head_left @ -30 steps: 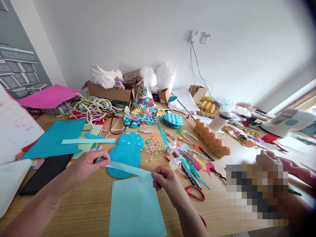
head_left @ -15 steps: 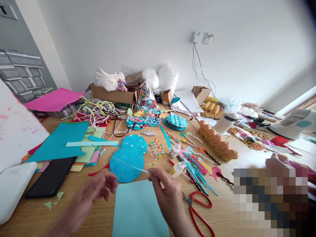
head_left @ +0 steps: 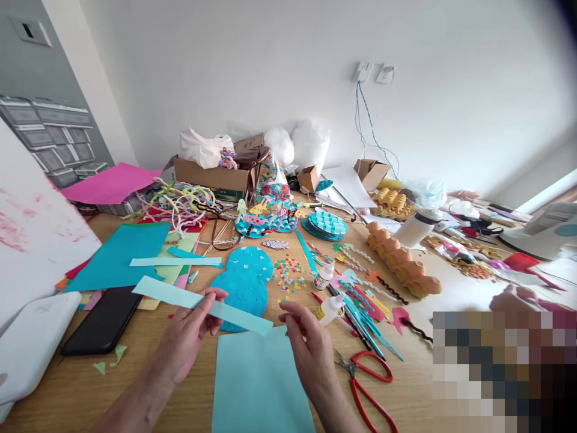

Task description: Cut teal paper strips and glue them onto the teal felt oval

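Item: one long, narrow strip of pale aqua paper (head_left: 162, 293), held aslant above the wooden table (head_left: 180, 403), its left end farther away and its right end nearer me. Grip: my left hand (head_left: 197, 325) pinches it near the middle, thumb and fingers together on the paper. My right hand (head_left: 311, 352) holds nothing I can see; its fingers are loosely curled, thumb and forefinger slightly apart, just right of the strip's end.

Pose: both forearms reach in from the near edge, left angled rightward, right angled leftward.

Step in hand, as I judge it: handling the single strip. Next move, in my judgement, calls for a light pinch, lest the thin paper crease.

Adjacent: pale aqua rectangular paper sheet (head_left: 261, 385), near centre, below the hands; overlapping bright blue paper discs (head_left: 249, 263), beyond; red-handled metal scissors (head_left: 372, 367), near right.
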{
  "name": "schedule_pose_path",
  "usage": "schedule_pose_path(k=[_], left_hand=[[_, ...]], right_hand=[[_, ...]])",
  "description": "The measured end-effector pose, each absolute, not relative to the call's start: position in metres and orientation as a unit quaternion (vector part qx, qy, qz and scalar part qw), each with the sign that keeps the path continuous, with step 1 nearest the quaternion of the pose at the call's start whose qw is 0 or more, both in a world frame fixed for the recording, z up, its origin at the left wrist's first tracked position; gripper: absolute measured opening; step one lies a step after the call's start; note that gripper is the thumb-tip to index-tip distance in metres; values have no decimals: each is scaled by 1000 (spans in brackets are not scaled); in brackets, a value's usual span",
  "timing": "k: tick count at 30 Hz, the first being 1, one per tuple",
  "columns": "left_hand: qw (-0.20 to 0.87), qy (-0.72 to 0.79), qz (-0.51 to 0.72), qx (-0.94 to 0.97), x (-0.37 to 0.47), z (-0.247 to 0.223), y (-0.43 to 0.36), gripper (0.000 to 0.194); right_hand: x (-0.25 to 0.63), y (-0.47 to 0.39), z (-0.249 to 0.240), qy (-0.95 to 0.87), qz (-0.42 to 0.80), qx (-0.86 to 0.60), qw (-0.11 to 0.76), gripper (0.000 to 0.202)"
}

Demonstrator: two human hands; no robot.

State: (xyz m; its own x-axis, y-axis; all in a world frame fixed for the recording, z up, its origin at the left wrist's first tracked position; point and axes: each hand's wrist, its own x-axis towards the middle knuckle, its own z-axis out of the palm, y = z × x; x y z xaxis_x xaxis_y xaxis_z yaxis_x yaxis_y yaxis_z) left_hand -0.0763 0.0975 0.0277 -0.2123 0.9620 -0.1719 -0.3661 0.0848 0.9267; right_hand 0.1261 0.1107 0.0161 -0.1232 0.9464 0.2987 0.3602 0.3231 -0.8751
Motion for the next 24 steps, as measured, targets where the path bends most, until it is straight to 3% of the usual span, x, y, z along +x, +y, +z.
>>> schedule_pose_path(k=[4,7,12,17,20,24], left_hand=[[525,512,579,358,-70,28,94,31],[513,535,552,381,-67,26,89,34],[553,525,554,333,-84,20,84,36],[512,498,651,254,-104,17,86,39],[533,497,616,300,-103,13,82,41],[499,560,560,352,-104,9,79,30]], right_hand=[[116,112,20,-610,525,-449,388,37],[105,109,15,-577,613,-438,316,31],[102,111,3,-555,607,-485,296,20],[103,114,3,-585,556,-504,308,16],[100,112,3,-583,571,-487,312,12],[96,112,1,-573,599,-469,304,14]])
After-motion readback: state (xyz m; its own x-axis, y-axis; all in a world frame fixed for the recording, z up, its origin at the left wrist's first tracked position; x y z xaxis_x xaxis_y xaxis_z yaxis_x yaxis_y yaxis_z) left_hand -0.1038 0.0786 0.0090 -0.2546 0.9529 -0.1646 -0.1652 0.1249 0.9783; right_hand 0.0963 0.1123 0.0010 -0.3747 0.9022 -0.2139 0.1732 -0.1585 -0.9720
